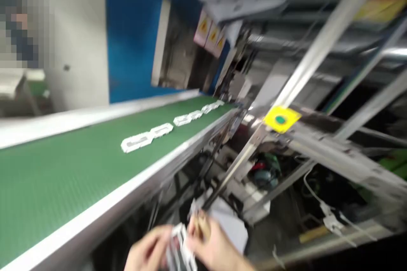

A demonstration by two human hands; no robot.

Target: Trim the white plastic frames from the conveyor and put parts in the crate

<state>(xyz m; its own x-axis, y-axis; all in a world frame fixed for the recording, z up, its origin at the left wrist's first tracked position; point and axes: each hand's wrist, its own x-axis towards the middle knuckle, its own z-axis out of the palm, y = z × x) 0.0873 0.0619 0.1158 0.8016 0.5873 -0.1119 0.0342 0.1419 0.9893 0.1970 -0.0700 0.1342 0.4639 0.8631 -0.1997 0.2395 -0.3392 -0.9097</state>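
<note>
From the head view, both my hands sit at the bottom edge, around 6 o'clock, below the near rail of the green conveyor belt [63,178]. My left hand [148,250] and my right hand [216,247] meet on a small white plastic frame [181,250]; the fingers of both are closed on it, the left pinching its left side, the right gripping its upper right end. Motion blur hides the exact contact.

I judge the frame light, thin, stiff and a little brittle, with smooth faces, so the outer edges are the place to pinch, not the slender bars. Its long axis seems to run from about 11 o'clock to 5 o'clock, upper end pointing toward the belt.

A row of similar white frames [168,129] lies on the belt toward 12 o'clock, strung toward the machine [286,72] at 1 o'clock.
</note>
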